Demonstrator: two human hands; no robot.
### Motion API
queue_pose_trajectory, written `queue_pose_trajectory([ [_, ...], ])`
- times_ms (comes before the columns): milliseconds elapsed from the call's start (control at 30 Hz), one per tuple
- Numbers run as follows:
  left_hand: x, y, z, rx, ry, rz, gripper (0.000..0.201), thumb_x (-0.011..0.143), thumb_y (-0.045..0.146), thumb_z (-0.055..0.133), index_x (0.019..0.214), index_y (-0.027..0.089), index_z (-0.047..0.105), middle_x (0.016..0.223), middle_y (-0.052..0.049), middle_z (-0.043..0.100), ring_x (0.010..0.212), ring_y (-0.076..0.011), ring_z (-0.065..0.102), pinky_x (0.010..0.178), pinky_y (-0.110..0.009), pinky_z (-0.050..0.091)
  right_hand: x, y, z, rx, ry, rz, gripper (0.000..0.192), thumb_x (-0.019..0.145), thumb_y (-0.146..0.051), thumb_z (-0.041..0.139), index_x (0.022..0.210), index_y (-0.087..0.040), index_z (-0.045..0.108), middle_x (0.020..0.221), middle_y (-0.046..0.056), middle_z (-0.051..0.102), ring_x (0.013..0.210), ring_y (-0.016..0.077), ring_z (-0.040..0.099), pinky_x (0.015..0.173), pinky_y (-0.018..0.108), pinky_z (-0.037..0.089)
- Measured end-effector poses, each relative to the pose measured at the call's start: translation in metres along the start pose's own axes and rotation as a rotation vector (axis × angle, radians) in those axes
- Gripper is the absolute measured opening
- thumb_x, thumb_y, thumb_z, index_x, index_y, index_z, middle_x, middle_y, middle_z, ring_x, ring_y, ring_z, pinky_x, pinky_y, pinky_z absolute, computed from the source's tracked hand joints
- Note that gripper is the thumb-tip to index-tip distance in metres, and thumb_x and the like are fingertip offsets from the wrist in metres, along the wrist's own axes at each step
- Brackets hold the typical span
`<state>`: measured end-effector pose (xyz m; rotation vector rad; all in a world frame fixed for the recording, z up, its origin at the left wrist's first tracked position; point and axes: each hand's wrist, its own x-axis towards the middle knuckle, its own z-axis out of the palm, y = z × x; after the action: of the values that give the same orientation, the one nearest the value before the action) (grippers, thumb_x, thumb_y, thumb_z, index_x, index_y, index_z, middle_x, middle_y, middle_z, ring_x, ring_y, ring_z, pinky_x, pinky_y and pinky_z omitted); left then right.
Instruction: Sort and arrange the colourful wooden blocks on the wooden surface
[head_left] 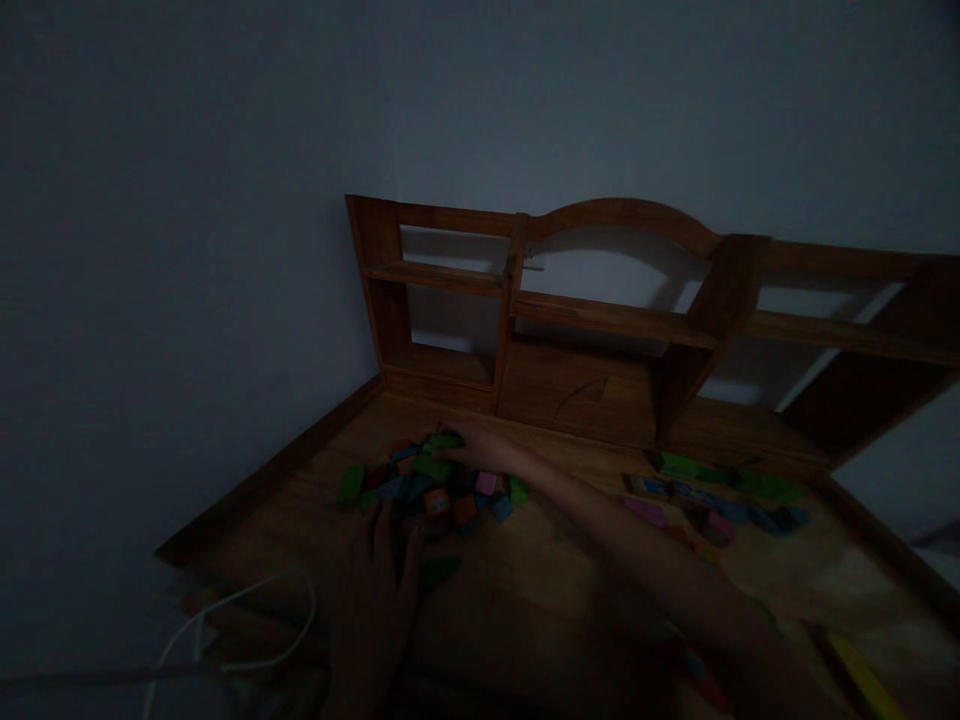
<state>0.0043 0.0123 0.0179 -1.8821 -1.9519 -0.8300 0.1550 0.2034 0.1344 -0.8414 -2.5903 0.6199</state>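
**Both hands at a heap of coloured blocks on a dim wooden desk**

Light is poor; detail is limited throughout.

A heap of small coloured blocks (435,490) is seen on the wooden desk (540,590), left of centre, in front of the low shelf unit (600,310) that stands against the wall.

The right hand (484,450) is stretched across from the lower right, the forearm lying diagonally over the desk. It is laid on the far side of the heap, fingers pointed left and resting on or against a green block (442,441) at the heap's far edge. Whether that block is pinched or merely touched cannot be told; the fingers look loosely curled, not clamped.

The left hand (379,590) is placed flat, palm down, fingers spread and extended toward the near side of the heap, with the fingertips at the edge of the nearest blocks. Nothing is held in it.

The heap is thus bracketed: right hand beyond it, left hand before it, blocks between. A lone green block (439,570) lies just right of the left hand, apart from the heap, its long axis slanted up to the right; the left hand is the nearer.

A second row of blocks (720,495) is laid out well to the right, untouched. A white cable (247,620) is looped at the desk's near left corner.
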Motion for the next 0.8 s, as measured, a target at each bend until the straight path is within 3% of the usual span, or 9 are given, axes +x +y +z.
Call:
queue_pose_trajectory([
  [100,0.001,0.001,0.003,-0.062,0.046,-0.067,0.043,0.1,0.028,0.033,0.131,0.016,0.059,0.146,-0.018,0.047,0.136,-0.0394,0.041,0.105,-0.062,0.04,-0.001,0.011,0.001,-0.057,0.074,0.046,0.028,0.091,-0.034,0.071,0.113,-0.017,0.07,0.111,0.009,0.072,0.102,0.021,0.065,0.085,0.03,0.048],
  [233,0.001,0.002,0.003,-0.131,0.065,-0.124,0.042,0.098,0.029,0.038,0.135,0.018,0.055,0.146,-0.017,0.047,0.134,-0.0367,0.044,0.104,-0.058,0.042,-0.006,0.022,-0.003,-0.118,0.052,0.112,0.023,0.088,-0.032,0.073,0.105,-0.016,0.074,0.102,0.009,0.074,0.093,0.0213,0.068,0.079,0.029,0.048],
  [467,-0.009,-0.015,0.01,0.121,-0.049,0.127,0.051,0.094,0.005,0.03,0.132,0.018,0.061,0.157,-0.02,0.03,0.143,-0.0461,0.029,0.096,-0.065,0.045,-0.039,0.029,-0.02,-0.125,0.051,0.16,0.017,0.086,-0.026,0.075,0.1,-0.016,0.075,0.092,0.005,0.075,0.08,0.0182,0.069,0.068,0.025,0.046],
  [633,-0.009,-0.012,0.009,0.094,-0.043,0.105,0.05,0.093,0.003,0.032,0.132,0.017,0.061,0.159,-0.016,0.029,0.147,-0.0411,0.022,0.105,-0.064,0.04,-0.074,0.029,-0.022,-0.133,0.032,0.15,0.018,0.088,-0.029,0.073,0.102,-0.019,0.074,0.095,0.005,0.075,0.087,0.0203,0.07,0.073,0.026,0.047],
  [800,-0.008,-0.011,0.005,0.17,-0.079,0.147,0.051,0.091,0.0,0.034,0.133,0.014,0.06,0.159,-0.02,0.025,0.147,-0.0468,0.018,0.101,-0.066,0.044,-0.108,0.018,-0.026,-0.157,0.085,0.08,0.023,0.091,-0.028,0.068,0.113,-0.019,0.071,0.113,0.008,0.072,0.103,0.0235,0.069,0.087,0.031,0.051],
])
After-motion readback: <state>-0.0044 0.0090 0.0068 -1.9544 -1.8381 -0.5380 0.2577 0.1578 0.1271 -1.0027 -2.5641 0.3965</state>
